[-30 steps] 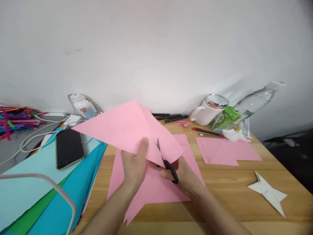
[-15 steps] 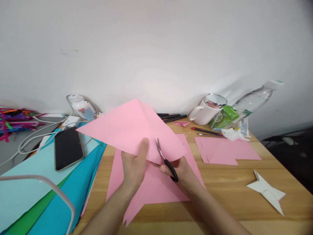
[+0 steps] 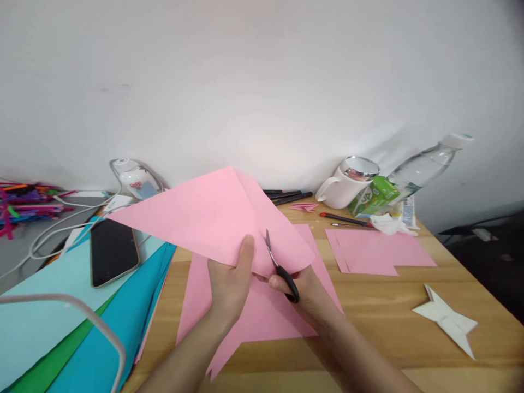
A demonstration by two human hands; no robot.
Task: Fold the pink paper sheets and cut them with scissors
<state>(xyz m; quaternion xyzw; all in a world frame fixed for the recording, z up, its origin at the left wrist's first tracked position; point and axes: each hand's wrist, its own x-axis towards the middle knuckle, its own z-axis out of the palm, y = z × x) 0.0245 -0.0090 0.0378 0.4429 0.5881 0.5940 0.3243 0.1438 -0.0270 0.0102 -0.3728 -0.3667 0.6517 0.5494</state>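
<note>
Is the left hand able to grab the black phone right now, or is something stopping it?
Probably not right away. The left hand is pinching the folded pink paper while the right hand cuts it with scissors. The phone lies uncovered on the blue sheets on its side, so letting go would free the way.

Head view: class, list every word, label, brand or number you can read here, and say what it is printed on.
No text can be read for certain.
Green carton: white lettering, too blurred to read.
Clear bottle: label too small to read.
White device by the wall: red and blue marks, unreadable.
White charger: faint grey print, unreadable.
Pink paper, scissors: no print visible.
</note>
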